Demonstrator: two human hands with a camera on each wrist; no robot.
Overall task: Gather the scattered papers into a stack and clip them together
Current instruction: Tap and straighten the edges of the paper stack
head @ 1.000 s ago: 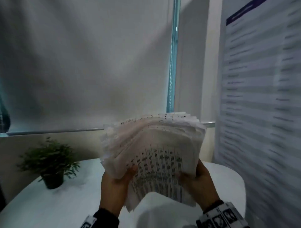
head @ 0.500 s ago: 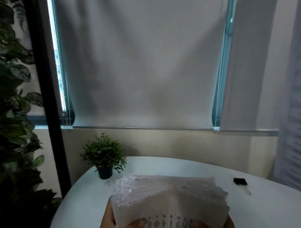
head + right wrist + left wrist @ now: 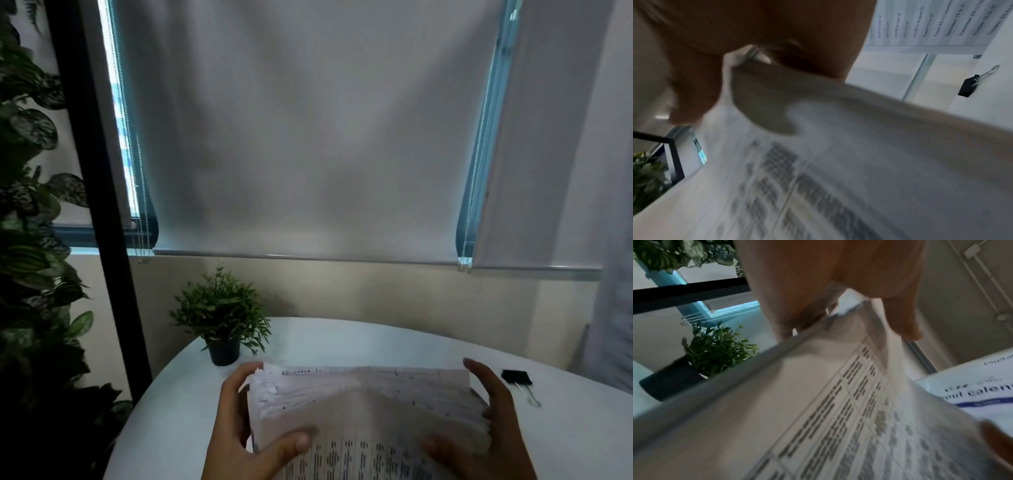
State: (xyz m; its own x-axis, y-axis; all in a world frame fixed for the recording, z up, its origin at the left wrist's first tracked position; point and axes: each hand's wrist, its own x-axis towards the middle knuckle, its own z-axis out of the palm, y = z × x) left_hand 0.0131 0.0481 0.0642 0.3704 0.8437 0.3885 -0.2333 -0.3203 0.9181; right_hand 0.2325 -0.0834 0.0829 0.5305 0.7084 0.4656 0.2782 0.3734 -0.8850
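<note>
A thick stack of printed papers [image 3: 363, 404] stands roughly on edge over the round white table [image 3: 394, 342], its top edges uneven. My left hand [image 3: 239, 428] grips the stack's left side, thumb on the front sheet. My right hand [image 3: 489, 421] grips the right side, thumb in front and fingers behind. Both wrist views are blurred: the printed front sheet [image 3: 849, 410] fills the left wrist view, and the same paper stack [image 3: 818, 170] fills the right wrist view. A black binder clip [image 3: 517, 378] with silver handles lies on the table just right of my right hand; the clip [image 3: 970, 86] also shows in the right wrist view.
A small potted plant [image 3: 221, 318] in a dark pot stands at the table's back left. Tall leafy plants [image 3: 30, 240] and a black post [image 3: 99, 205] are at the left. A window blind [image 3: 308, 137] hangs behind, and a printed poster [image 3: 937, 21] is on the right wall.
The head view has swung left and down from the poster wall towards the window and table. The stack has come down lower in view, and the binder clip has come into sight.
</note>
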